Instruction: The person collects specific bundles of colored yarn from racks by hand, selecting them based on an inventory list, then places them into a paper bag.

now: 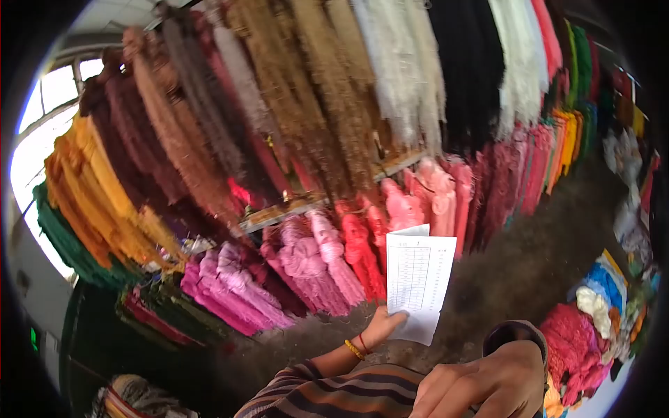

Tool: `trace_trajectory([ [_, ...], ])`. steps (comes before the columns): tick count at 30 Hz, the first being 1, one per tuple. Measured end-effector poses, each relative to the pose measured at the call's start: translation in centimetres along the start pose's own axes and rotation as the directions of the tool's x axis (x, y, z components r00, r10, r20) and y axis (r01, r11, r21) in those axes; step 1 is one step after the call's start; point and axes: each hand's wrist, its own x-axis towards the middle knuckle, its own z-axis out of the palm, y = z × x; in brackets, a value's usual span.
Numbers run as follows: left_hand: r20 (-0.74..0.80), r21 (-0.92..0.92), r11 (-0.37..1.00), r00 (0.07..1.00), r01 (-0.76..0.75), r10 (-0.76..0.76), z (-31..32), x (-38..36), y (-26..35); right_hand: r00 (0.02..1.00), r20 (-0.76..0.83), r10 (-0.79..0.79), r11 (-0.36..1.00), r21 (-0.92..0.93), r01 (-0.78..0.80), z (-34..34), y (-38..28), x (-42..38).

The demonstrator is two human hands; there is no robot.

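Note:
A folded white paper sheet (416,282) printed with a table of rows stands upright at the centre. My left hand (385,326) grips its lower left edge, thumb in front; a yellow bracelet and a red cord circle the wrist. Its printed words are too small to read. Close to the camera at the bottom, my right hand (484,383) is bent downward with its fingers curled together. The frame edge cuts off the fingertips, so whatever they may hold is hidden. Beyond the paper hang pink yarn hanks (401,205) and red yarn hanks (360,244).
Long brown hanks (300,90), white hanks (408,70) and black hanks (467,76) hang from an upper rack above a lower rail (286,211). Yellow hanks (104,195) hang at left. A crimson yarn heap (571,348) lies at right, beside the dark floor (516,272).

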Motion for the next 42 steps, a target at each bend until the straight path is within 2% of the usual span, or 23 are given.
trace_trajectory([
  [6, -0.095, -0.040, 0.999, 0.995, -0.014, 0.011, -5.9, -3.8, 1.2, 0.995, 0.100, -0.009, 0.999, 0.049, 0.004, 0.6, 5.3, 5.2],
  [13, -0.153, -0.032, 0.999, 0.988, -0.034, 0.029, -13.2, -6.7, 1.6, 0.994, 0.097, -0.043, 0.998, 0.050, 0.039, 2.3, 11.3, 10.4],
  [20, -0.158, -0.026, 0.998, 0.986, -0.060, 0.055, -18.4, -8.2, 3.3, 0.995, 0.096, 0.004, 0.995, 0.102, -0.014, 4.3, 15.2, 13.1],
  [24, -0.153, -0.028, 0.997, 0.985, -0.078, 0.073, -19.5, -8.5, 5.5, 0.998, 0.058, 0.026, 0.994, 0.105, -0.032, 5.4, 16.6, 13.7],
  [27, -0.130, -0.064, 0.981, 0.976, -0.182, 0.172, -20.1, -8.1, 6.0, 0.999, 0.031, 0.037, 0.995, 0.096, -0.039, 6.2, 17.2, 14.0],
  [31, -0.090, -0.097, 0.985, 0.987, -0.145, 0.136, -20.1, -8.3, 6.6, 0.999, -0.003, 0.047, 0.997, 0.065, -0.047, 7.1, 17.5, 14.3],
  [37, -0.084, -0.060, 0.984, 0.983, -0.166, 0.161, -19.7, -7.9, 7.7, 0.996, -0.057, 0.061, 0.997, 0.059, -0.058, 8.3, 18.1, 13.9],
  [42, -0.004, -0.133, 0.983, 0.992, -0.123, 0.124, -19.1, -7.1, 10.0, 0.989, -0.110, 0.102, 0.993, 0.063, -0.095, 9.3, 18.7, 13.1],
])
